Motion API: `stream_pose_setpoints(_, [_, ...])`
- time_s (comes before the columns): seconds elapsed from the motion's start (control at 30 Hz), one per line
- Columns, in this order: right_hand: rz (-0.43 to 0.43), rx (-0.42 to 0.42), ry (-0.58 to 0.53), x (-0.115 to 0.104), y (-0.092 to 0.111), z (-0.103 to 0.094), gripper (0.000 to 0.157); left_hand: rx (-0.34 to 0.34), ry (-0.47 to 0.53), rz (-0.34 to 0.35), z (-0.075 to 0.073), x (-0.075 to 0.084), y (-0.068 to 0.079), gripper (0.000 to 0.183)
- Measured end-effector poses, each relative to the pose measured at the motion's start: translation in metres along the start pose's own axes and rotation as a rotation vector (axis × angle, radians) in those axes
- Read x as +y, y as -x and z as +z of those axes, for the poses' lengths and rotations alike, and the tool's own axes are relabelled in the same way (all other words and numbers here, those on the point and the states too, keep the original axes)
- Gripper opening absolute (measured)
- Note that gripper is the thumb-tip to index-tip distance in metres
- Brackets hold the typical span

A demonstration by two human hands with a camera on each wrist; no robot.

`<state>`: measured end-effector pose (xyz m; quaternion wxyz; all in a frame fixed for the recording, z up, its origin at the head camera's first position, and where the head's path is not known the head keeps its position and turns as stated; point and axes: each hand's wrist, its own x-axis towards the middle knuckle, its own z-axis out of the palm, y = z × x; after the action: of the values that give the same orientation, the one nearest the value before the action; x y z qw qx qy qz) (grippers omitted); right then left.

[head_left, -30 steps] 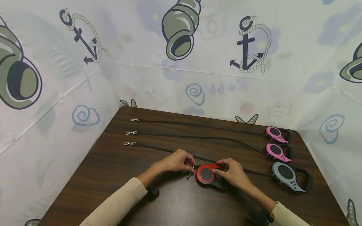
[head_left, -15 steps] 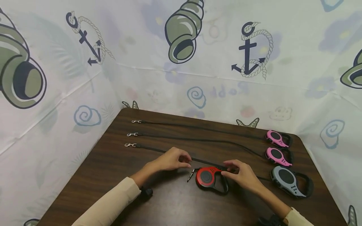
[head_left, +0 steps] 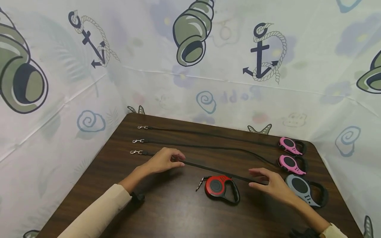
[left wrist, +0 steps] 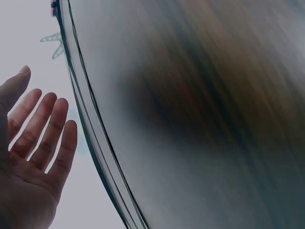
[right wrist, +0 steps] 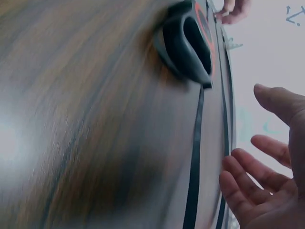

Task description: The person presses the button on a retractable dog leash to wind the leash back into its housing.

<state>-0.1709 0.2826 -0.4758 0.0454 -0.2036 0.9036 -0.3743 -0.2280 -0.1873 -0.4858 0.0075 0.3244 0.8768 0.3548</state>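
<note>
A red and black retractable dog leash (head_left: 215, 186) lies on the brown wooden table (head_left: 178, 215), its metal clip (head_left: 200, 184) at the left end. My left hand (head_left: 165, 160) hovers left of it, fingers loosely bent and holding nothing, partly over the strap of the grey leash. To the right, my right hand (head_left: 274, 185) is also free of any object, between the red leash and the grey retractable leash (head_left: 300, 185). Both hands (left wrist: 38, 157) look spread and relaxed in the wrist views. The right wrist view shows the red leash's black handle (right wrist: 174, 50).
Two pink retractable leashes (head_left: 288, 143) lie at the back right. Their black straps, and the grey one's, stretch left to metal clips (head_left: 138, 141) in roughly parallel lines. A patterned cloth backdrop (head_left: 166, 86) stands behind the table.
Both hands have let go of the red leash and its clip and moved apart, the left hand leftward, the right hand rightward. The red leash stays on the table.
</note>
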Motion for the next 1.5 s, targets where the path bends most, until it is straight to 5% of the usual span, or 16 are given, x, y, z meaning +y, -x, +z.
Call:
stream_pose_setpoints(0.63, [-0.116, 0.078, 0.167, 0.032, 0.032, -0.058, 0.052, 0.105, -0.103, -0.081, -0.054, -0.045, 0.036, 0.036])
stream_pose_setpoints(1.2, [-0.188, 0.176, 0.381, 0.064, 0.058, -0.086, 0.064, 0.125, -0.144, -0.092, -0.077, -0.078, 0.061, 0.045])
stream_pose_setpoints(1.5, [-0.290, 0.248, 0.394, 0.085, 0.068, -0.096, 0.074, 0.111, -0.200, -0.122, -0.085, -0.092, 0.071, 0.048])
